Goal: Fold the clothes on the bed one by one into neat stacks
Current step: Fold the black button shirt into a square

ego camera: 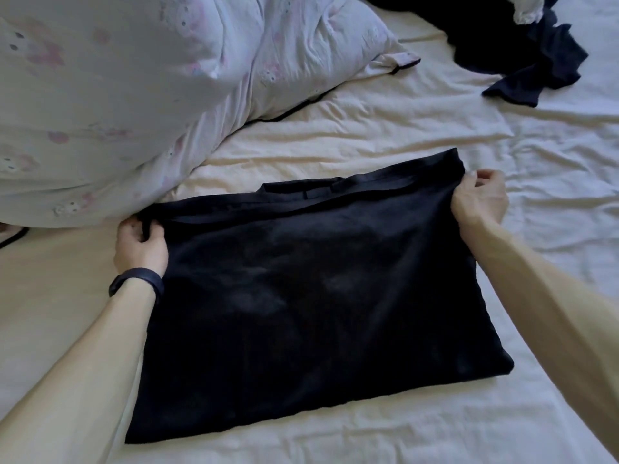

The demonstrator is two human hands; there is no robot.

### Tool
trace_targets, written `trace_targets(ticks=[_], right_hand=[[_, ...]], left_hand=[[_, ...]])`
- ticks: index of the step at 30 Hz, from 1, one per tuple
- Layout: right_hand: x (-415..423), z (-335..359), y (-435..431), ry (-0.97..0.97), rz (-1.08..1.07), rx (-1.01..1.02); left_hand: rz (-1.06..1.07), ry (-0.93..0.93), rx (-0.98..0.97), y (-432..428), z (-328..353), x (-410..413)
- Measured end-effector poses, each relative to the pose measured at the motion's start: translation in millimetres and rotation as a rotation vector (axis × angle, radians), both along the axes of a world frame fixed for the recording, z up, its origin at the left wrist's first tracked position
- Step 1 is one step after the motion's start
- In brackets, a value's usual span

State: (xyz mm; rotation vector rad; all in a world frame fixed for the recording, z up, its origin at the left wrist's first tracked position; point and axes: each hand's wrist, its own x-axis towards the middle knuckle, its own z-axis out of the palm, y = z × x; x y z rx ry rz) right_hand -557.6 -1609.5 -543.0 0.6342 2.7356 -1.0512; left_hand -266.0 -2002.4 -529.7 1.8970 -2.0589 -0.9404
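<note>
With left hand (pixel 140 244) and right hand (pixel 479 199) pinching the far corners of the black garment (pixel 301 296), probably a T-shirt, fold evenly toward the near hem, edges aligned.

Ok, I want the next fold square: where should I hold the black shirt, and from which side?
By its two far corners at the collar edge, one hand from each side. The black shirt lies flat, collar away from the person, so that edge likely comes over evenly. The left hand and right hand grip there now.
</note>
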Motion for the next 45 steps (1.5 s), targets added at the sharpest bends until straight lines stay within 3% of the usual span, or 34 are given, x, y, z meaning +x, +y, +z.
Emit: trace_targets(ticks=[3,7,10,12,14,16,20,26,29,33,45], right_hand=[[32.1,6.2,5.4,0.019,-0.031,0.017],[120.8,29.3,41.4,0.002,-0.007,0.09],[198.8,45.4,82.6,-0.012,-0.178,0.062],[244.4,51.9,107.1,-0.088,-0.376,-0.054],[277.6,54.2,120.8,-0.256,-0.516,-0.331],[289.4,50.8,122.5,-0.409,-0.518,-0.559],[269.6,39.5,109.1,-0.415,-0.513,-0.729],[267.6,25.1,118.3,-0.258,-0.503,-0.601],[287.9,33.4,131.9,-0.205,-0.528,-0.522],[333.0,40.3,165.4,-0.222,-0.553,-0.469],[443.1,49.8,255.5,-0.43,-0.612,-0.208]], left_hand=[[0.007,0.08,-0.004,17.0,4.2,12.3],[0.035,-0.151,-0.033,71.2,14.2,63.9],[0.28,-0.159,-0.12,127.9,32.5,117.9],[0.571,-0.139,-0.04,163.9,43.4,147.1],[0.818,-0.083,0.13,192.3,47.0,165.7],[0.884,0.062,0.266,206.5,43.4,173.8],[0.942,0.246,0.467,201.7,35.3,171.0],[0.932,0.455,0.545,197.7,44.1,190.1],[0.918,0.472,0.526,210.1,45.8,211.3],[0.905,0.317,0.499,242.5,54.9,248.5],[0.978,0.083,0.514,327.8,70.9,344.7]])
